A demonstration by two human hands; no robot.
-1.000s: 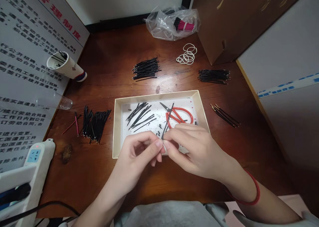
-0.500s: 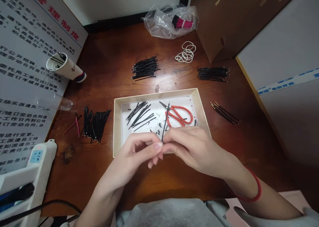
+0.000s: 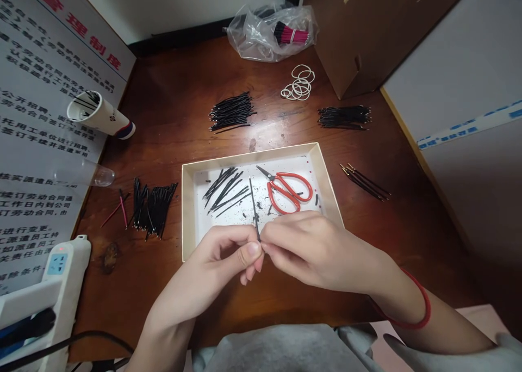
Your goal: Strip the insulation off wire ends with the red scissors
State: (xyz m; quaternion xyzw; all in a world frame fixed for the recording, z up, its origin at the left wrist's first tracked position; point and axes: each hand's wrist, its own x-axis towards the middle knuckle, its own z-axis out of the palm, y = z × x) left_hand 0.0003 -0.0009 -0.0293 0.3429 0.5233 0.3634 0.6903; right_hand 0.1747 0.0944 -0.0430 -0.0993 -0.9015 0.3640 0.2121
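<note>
A thin black wire [image 3: 253,206] stands up from between my fingertips, over the front of a shallow cream box [image 3: 186,214]. My left hand [image 3: 224,258] is closed, thumb and index finger pinching the wire's lower end. Closed beside it, my right hand [image 3: 310,247] has its fingertips touching the same end; the exact grip is hidden behind the fingers. In the box lie red-handled scissors [image 3: 290,190] with blades slightly apart, and several loose black wires [image 3: 228,190] at the left. Small black scraps are scattered on the white bottom.
Bundles of black wire lie left [image 3: 155,206], behind [image 3: 231,112] and right [image 3: 345,117] of the box. Several gold-tipped wires [image 3: 365,183] are at the right. Rubber bands [image 3: 299,84], a plastic bag [image 3: 255,35], a tilted paper cup [image 3: 104,116] and a power strip [image 3: 69,274] surround them.
Both hands stay together and have shifted slightly down. The wire between them has swung from leaning right to leaning left. The whole view has moved a little.
</note>
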